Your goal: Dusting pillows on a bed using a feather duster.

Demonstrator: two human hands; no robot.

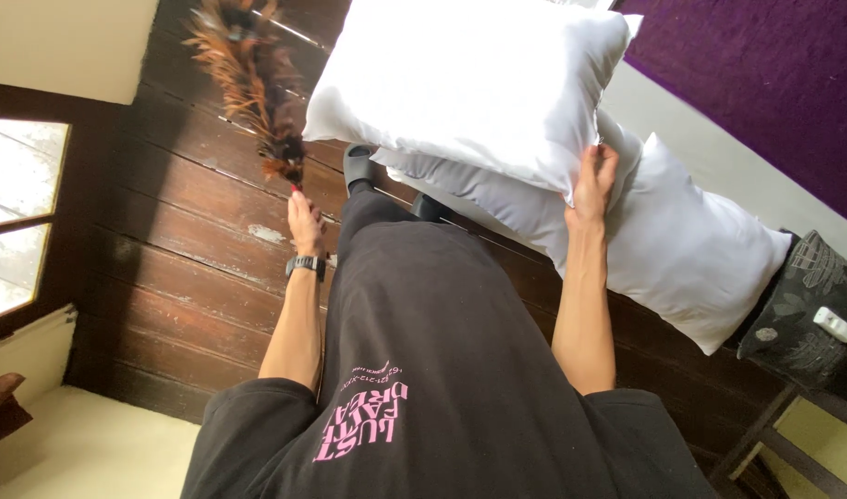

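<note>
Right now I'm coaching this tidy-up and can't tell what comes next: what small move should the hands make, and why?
Probably lift the top pillow a little higher with the right hand. That hand grips its lower edge, and it overlaps a second pillow beneath. The left hand holds a feather duster raised beside them over the dark wooden floor, so lifting would open room to sweep.

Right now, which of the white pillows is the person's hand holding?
The upper plump white pillow: the right hand grips its lower edge, lifting it above the flatter white pillow lying beneath on the bed.
</note>
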